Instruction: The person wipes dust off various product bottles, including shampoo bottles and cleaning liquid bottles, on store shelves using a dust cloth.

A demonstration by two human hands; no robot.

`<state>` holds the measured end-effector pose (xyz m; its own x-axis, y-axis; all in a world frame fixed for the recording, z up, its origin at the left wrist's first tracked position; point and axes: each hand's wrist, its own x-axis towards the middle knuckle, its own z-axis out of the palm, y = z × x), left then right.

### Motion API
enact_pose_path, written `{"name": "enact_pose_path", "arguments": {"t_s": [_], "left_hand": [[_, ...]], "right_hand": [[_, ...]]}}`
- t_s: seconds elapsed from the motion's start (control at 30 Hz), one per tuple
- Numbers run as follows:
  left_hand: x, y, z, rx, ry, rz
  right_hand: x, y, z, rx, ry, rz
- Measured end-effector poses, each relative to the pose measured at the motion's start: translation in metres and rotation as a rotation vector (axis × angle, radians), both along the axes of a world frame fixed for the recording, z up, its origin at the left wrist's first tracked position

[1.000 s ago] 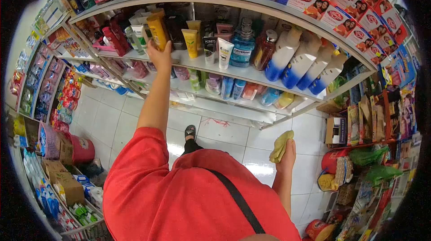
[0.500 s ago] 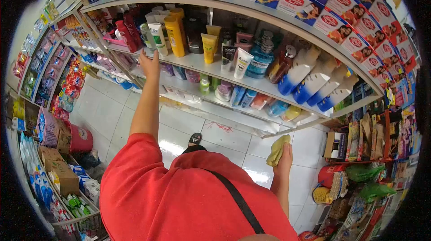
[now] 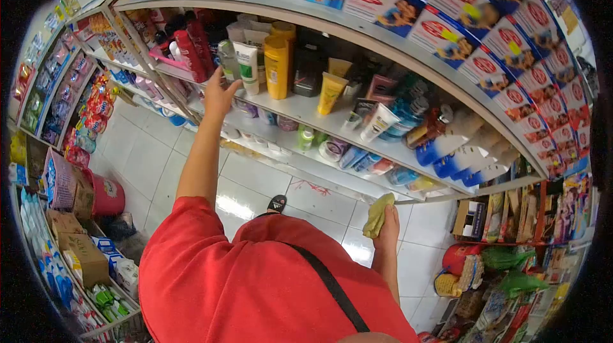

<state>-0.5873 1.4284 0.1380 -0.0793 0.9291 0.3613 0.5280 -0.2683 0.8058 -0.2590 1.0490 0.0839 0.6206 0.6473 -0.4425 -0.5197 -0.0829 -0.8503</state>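
My left hand [image 3: 219, 92] reaches to the shelf, its thumb and fingers on either side of the lower part of a clear greyish bottle [image 3: 227, 57]. The bottle stands upright at the shelf front, beside a white tube with a green label [image 3: 247, 69]. Right of that tube is a yellow bottle [image 3: 276, 68], and farther along a smaller yellow tube [image 3: 331, 92]. Low over the floor on the right, my right hand [image 3: 387, 227] is closed around a crumpled yellow-green cloth [image 3: 378, 215].
The shelf [image 3: 297, 103] also bears red bottles [image 3: 191, 52], blue mouthwash bottles [image 3: 405, 116] and blue-and-white pump bottles [image 3: 447, 151]. Soap boxes [image 3: 460, 36] are stacked above. A pink bucket [image 3: 107, 194] and cardboard boxes [image 3: 86, 259] stand at the left.
The view has shifted, so the shelf goods sit farther right and lower. My left hand is still at the bottle, and my right hand keeps the cloth.
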Motion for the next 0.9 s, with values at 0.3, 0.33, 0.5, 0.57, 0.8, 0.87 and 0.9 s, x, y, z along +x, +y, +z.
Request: {"name": "enact_pose_path", "arguments": {"t_s": [0.3,0.33,0.5,0.57,0.8,0.87,0.9], "left_hand": [[-0.013,-0.017,-0.018,0.276,-0.432,-0.017],[-0.013,-0.021,-0.019,0.324,-0.502,-0.062],[0.002,-0.058,-0.004,0.179,-0.402,-0.651],[0.025,-0.068,-0.002,0.250,-0.285,-0.893],[0.116,-0.151,-0.023,-0.471,-0.328,-1.598],[0.133,-0.163,-0.030,-0.931,-0.487,-1.562],[0.144,-0.163,-0.024,-0.931,-0.531,-1.579]], "right_hand": [[-0.046,0.056,-0.004,0.018,-0.040,0.072],[-0.049,0.060,-0.009,0.026,-0.041,0.055],[-0.073,0.074,-0.003,0.005,-0.074,0.021],[-0.082,0.081,0.007,0.041,-0.170,-0.013],[-0.118,0.102,0.060,0.131,-1.025,-0.260],[-0.119,0.091,0.078,-0.035,-1.461,-0.063],[-0.122,0.088,0.073,0.059,-1.484,-0.058]]}}
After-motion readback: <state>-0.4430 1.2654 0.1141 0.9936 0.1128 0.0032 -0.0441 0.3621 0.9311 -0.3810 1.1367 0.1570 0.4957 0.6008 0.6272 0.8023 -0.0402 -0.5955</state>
